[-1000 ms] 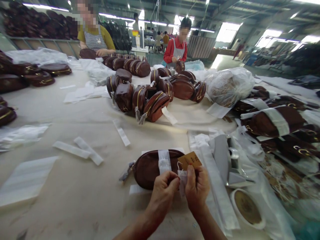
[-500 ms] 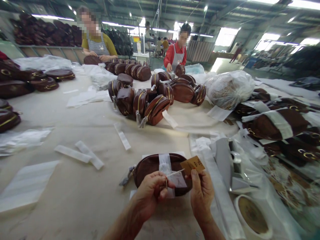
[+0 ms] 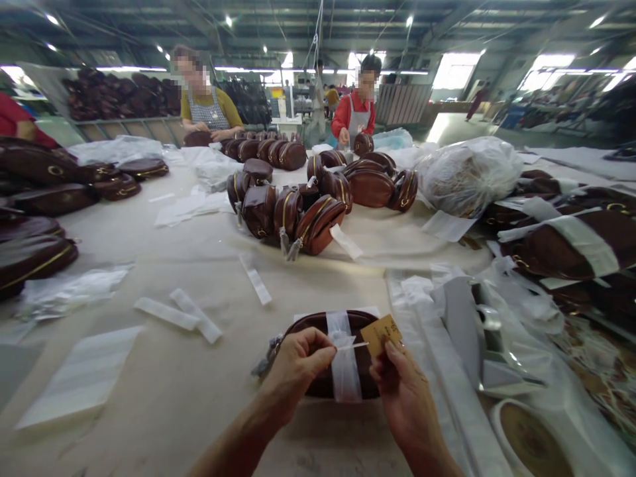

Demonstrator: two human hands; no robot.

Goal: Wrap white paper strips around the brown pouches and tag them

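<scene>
String (image 3: 352, 346), one, pinched in left hand (image 3: 298, 363) — one tag (image 3: 378, 336) gripped by right hand (image 3: 401, 383) — one bag (image 3: 318, 385) below, desk (image 3: 199, 384) room leftward.

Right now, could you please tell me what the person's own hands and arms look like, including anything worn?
The left hand and right hand wear no gloves. Both forearms are bare in view, without sleeves, watch or bracelet; anything higher up is out of frame.

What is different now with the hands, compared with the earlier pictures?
The left hand has moved left, away from the tan tag, and the white string is now stretched nearly straight between them. The right hand still holds the tag; the dark bag with its white band still lies on the table.
</scene>
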